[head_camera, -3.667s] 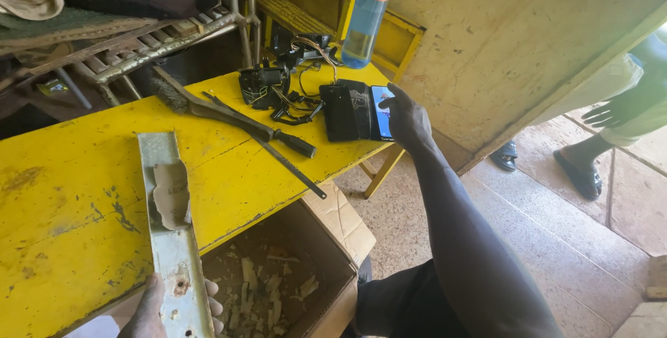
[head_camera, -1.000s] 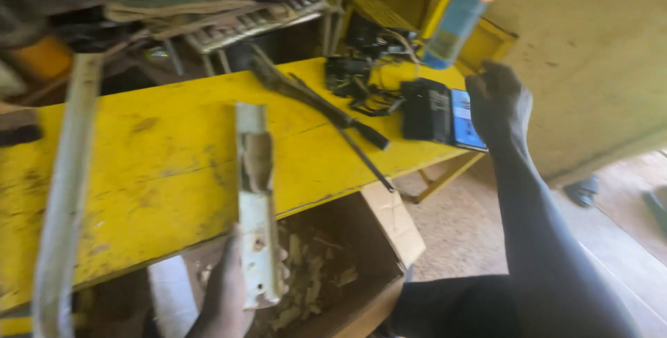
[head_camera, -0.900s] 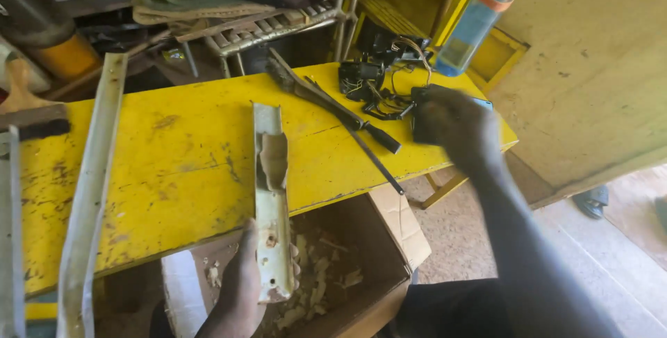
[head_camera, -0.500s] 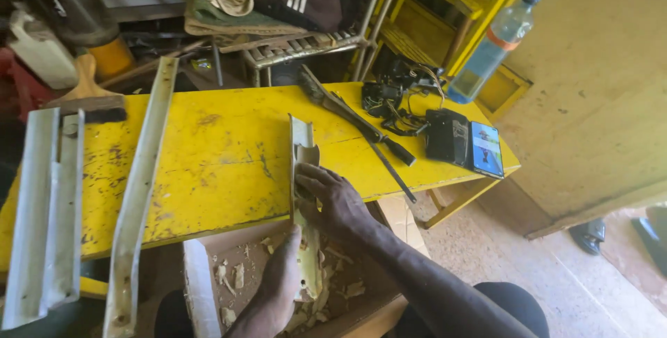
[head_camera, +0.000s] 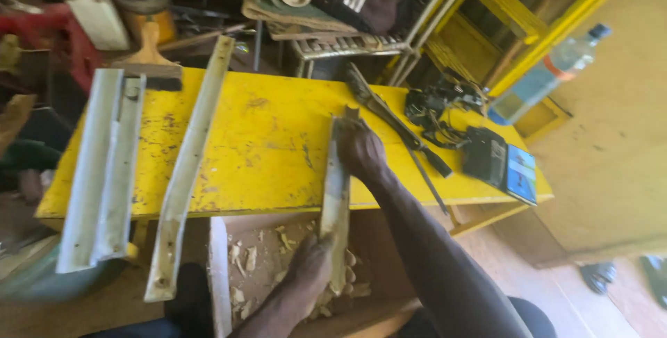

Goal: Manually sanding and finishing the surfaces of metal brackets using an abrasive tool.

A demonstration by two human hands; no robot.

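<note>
Hands hold one long pale grey metal strip (head_camera: 335, 206) that lies half on the yellow painted tabletop (head_camera: 271, 150) and half over its near edge. Nearest to the camera, the left hand (head_camera: 310, 272) grips the lower end of this strip; its fingers are curled around the metal, above an open brown cardboard box (head_camera: 271, 268) with pale wood chips (head_camera: 246, 258) inside. The box stands below the tabletop edge. Farther up, the right hand (head_camera: 360, 149) rests on the upper end of the same strip, on the tabletop; its fingers are bent and pressed down on the metal, but I cannot tell if they close fully around it.

To the left of the strip, well apart, a second long grey metal profile (head_camera: 186, 171) lies across the tabletop and hangs over the near edge. At the left end lie two wider pale grey angle profiles (head_camera: 101, 171) side by side.

To the right of the right hand, a long dark hand tool with a black handle (head_camera: 403, 129) lies slanted. Beyond it are tangled black cables (head_camera: 438, 102), then a black box-like device (head_camera: 486, 157) just beside a flat dark device with a blue screen (head_camera: 522, 173). At the far edge rests a wooden-handled brush (head_camera: 147, 60). Behind the tabletop a clear plastic bottle (head_camera: 549, 74) leans against a yellow wooden frame (head_camera: 528, 25).
</note>
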